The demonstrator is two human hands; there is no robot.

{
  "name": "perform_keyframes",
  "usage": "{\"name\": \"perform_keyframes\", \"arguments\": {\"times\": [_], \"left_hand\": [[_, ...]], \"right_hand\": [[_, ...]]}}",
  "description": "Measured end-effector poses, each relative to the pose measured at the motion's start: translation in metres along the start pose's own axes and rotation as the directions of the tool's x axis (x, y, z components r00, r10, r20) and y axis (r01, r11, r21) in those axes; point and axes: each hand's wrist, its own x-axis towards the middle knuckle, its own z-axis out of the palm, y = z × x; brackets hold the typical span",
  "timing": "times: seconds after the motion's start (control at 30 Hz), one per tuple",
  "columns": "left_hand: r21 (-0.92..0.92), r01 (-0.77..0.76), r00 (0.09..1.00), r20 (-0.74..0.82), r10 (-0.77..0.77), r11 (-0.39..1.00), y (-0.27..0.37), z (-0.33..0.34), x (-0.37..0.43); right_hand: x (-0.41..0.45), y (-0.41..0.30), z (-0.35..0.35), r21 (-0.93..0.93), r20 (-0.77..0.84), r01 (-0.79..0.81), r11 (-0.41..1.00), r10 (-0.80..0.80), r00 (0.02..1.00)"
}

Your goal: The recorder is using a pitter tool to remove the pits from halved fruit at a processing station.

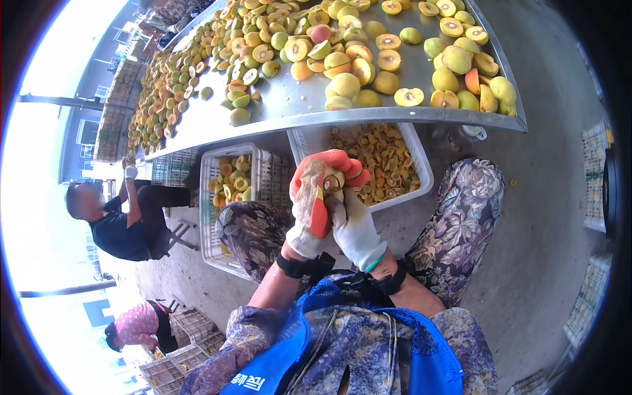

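Observation:
A halved yellow peach [333,181] shows its brown pit side between my two gloved hands. My left hand [315,192], in a glove with an orange-red coated palm, closes round the fruit from the left and above. Against it from the right presses my right hand [354,219], in a white knit glove; whether it holds a tool is hidden. Both hands are above a white plastic crate [425,170] of cut peach pieces. Beyond them, many halved and whole peaches [345,85] lie on a metal table [296,106].
Another white crate [254,197] with peach halves stands beside my left knee. The table's raised metal rim [419,116] crosses in front of me. A seated person [123,227] works at the left, another person [136,323] bends by stacked crates [190,328], and more crates [595,177] stand far right.

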Motion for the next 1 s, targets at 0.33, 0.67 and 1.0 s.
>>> {"name": "perform_keyframes", "arguments": {"times": [0.33, 0.67, 1.0], "left_hand": [[0.081, -0.003, 0.999, 0.046, 0.0, 0.997, 0.0, -0.006, 0.001], [0.136, 0.152, 0.988, -0.046, -0.147, 0.979, 0.015, 0.001, 0.007], [0.263, 0.103, 0.994, -0.002, -0.106, 0.959, 0.017, -0.001, 0.013]], "right_hand": [[-0.003, 0.001, 0.002, 0.069, 0.025, -0.062, 0.996, 0.06, 0.998], [0.003, -0.012, -0.017, 0.343, 0.338, -0.383, 0.858, 0.268, 0.902], [0.003, -0.026, -0.039, 0.416, 0.615, -0.696, 0.585, 0.383, 0.69]]}}
